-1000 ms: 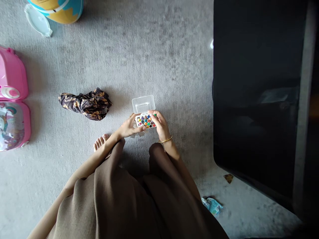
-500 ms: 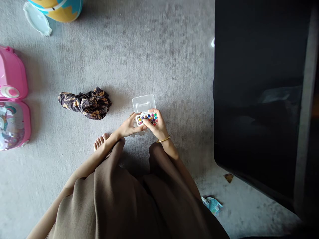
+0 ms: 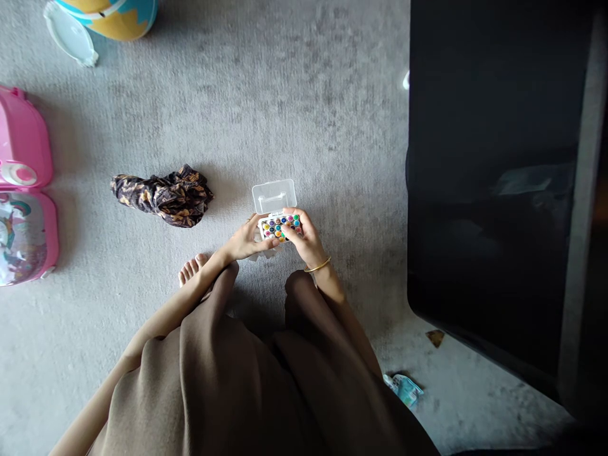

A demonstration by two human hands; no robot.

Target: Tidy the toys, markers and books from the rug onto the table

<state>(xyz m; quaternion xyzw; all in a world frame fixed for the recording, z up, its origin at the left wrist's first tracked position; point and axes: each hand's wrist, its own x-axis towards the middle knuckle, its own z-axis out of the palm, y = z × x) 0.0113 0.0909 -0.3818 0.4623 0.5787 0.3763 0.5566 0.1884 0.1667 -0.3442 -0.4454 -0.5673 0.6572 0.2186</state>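
A small clear plastic case has its lid flipped up, away from me. Inside it stand rows of round, multicoloured tips, perhaps pens or crayons. My left hand grips the left end of the case, its thumb along the near edge. Around the right end, my right hand has its fingers at the far side and its thumb resting over the coloured tips. A crumpled clear wrapper shows below the case, partly hidden by my left hand.
A dark patterned cloth lies bunched on the grey carpet. Pink cases are at left, a colourful tub and pale lid at upper left. A large black surface fills the right; a blue packet lies below.
My right thumb has slid to the right across the coloured tips, uncovering more of them. My right wrist has shifted slightly right. My left hand still holds the case.
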